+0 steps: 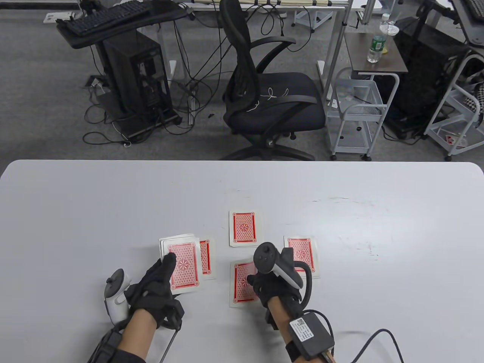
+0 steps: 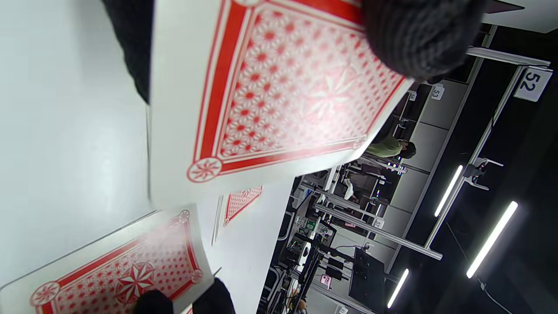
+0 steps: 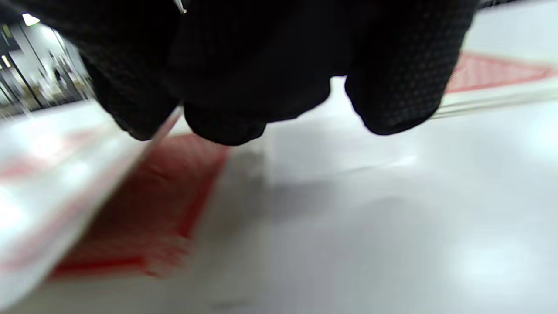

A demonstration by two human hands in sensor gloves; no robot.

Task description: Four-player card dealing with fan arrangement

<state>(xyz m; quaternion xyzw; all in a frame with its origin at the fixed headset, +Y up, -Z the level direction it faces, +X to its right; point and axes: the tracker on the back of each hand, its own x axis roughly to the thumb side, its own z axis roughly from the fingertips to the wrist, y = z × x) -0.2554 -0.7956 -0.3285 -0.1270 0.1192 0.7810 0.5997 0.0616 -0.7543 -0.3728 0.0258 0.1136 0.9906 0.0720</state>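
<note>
black sensor gloves cover both hands, which come onto the pale grey bench [image 1: 113,196] from the 6 o'clock edge of the table view. at about 7 o'clock, the left hand [image 1: 155,289] grips the deck [image 1: 181,264] of red-backed cards, thumb lying across the top card; the left wrist view shows a gloved fingertip pressed on that patterned back. at about 5 o'clock, the right hand [image 1: 270,287] is low over the near card [image 1: 242,283], which lies face down close to the bench's near middle. its fingers are curled downward; the right wrist view, blurred, shows the fingertips [image 3: 392,109] hanging above the bench with a card edge against them at the left, but whether they pinch it cannot be told.

just right of the deck, partly tucked under it, the left card [image 1: 206,259] shows only its right strip. at about 3 o'clock from the near card, the right card [image 1: 301,253] lies flat, partly hidden by the tracker on the right hand. farther in, toward 12 o'clock, the far card [image 1: 245,228] lies face down and upright, apart from the others.

beyond the bench's far edge at 12 o'clock stands a black office chair [image 1: 272,98] on grey carpet, with a computer tower [image 1: 136,83] at 10 o'clock and a small white trolley [image 1: 357,113] at 2 o'clock.
</note>
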